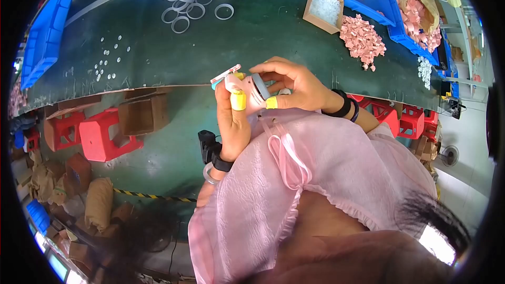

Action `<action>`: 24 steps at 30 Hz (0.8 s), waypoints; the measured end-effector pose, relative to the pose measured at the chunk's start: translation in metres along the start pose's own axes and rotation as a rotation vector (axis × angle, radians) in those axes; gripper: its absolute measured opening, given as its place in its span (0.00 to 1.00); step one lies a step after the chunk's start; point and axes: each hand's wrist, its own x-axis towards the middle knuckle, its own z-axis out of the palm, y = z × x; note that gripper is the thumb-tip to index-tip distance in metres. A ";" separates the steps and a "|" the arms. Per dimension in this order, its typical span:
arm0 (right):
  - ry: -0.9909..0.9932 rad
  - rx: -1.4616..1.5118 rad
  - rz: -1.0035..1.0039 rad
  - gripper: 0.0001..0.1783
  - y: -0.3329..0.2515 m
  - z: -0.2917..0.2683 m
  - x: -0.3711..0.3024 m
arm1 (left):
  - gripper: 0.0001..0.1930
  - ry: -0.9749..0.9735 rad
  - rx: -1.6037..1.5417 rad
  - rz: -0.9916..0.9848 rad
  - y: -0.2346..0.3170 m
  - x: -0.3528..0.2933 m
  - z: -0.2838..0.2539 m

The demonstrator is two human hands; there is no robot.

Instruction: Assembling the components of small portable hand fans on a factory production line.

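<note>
device (249,89), pink, between left grip (233,129), right grip (301,85)

Head view, fisheye: looks steeply down from head height, blouse (236,210) very near below, left hand (233,129) and right hand (304,85) close around mid-frame, bench (263,37) farther off across the top, floor (168,131) deeper at left.

Pink device (247,89) partly behind fingers (224,100)
</note>
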 end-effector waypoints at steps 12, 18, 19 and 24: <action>0.021 -0.174 -0.014 0.35 -0.015 0.007 -0.001 | 0.17 -0.028 0.155 0.163 -0.001 0.004 -0.004; 0.045 -0.276 -0.065 0.35 -0.017 0.013 -0.004 | 0.16 0.044 0.207 0.022 0.021 0.002 0.004; 0.039 -0.267 -0.086 0.35 -0.019 0.015 -0.005 | 0.16 0.015 0.260 0.164 0.014 0.001 0.000; -0.005 -0.359 -0.144 0.36 -0.024 0.016 -0.004 | 0.19 -0.013 0.431 0.482 0.011 0.004 -0.007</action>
